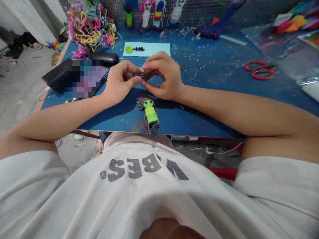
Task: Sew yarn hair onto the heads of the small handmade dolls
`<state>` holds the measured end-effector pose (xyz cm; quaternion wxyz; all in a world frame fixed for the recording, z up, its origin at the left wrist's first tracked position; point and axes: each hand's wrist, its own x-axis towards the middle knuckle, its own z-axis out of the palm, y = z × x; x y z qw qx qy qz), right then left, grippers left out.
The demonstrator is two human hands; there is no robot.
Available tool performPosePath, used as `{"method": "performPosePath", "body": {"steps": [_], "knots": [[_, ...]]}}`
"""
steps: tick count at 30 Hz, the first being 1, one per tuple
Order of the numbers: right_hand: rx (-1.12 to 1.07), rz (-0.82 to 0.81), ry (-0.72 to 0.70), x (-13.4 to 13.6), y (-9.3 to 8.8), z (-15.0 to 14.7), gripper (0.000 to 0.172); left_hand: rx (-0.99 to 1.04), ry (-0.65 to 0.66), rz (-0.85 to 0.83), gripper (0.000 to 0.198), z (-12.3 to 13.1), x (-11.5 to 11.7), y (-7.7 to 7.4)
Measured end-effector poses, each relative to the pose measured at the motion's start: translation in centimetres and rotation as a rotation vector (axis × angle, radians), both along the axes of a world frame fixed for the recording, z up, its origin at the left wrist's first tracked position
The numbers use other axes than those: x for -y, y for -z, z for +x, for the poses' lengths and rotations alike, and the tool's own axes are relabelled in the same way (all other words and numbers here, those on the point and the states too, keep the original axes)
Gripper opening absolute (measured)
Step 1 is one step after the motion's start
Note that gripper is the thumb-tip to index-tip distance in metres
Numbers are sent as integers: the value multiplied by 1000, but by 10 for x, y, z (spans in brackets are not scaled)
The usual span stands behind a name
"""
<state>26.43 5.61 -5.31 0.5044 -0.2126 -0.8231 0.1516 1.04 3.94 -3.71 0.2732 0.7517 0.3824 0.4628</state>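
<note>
Over the blue table, my left hand (119, 81) pinches a small grey thing (139, 74) between thumb and fingers. Its kind I cannot make out, as the fingers cover most of it. My right hand (164, 78) meets it from the other side, fingers bent and fingertips closed in at the thing. Just below the hands, near the table's front edge, lies a small doll (151, 114) with a green face, a yellow and green bottle-cap body and grey yarn hair. Behind the hands, a light blue paper (157, 49) bears a green cap (128, 49) and several small black beads (139, 49).
A heap of coloured yarn (91, 25) fills the back left, with a black case (103, 58) and a phone (91, 79) before it. Several dolls (146, 16) stand at the back. A blue glue gun (216, 26) and red-handled scissors (260, 70) lie to the right.
</note>
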Motion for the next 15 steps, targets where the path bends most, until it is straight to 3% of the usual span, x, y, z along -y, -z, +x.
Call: {"method": "performPosePath", "body": {"steps": [2, 7, 11, 15], "knots": [[0, -62, -1, -1, -1, 1, 54, 28, 4, 10, 32, -1, -4, 1], [66, 4, 3, -4, 1, 2, 34, 53, 75, -31, 43, -1, -5, 2], [94, -23, -11, -2, 3, 2, 32, 56, 89, -66, 44, 2, -1, 1], [62, 29, 12, -3, 1, 2, 32, 44, 22, -47, 38, 2, 3, -3]]}}
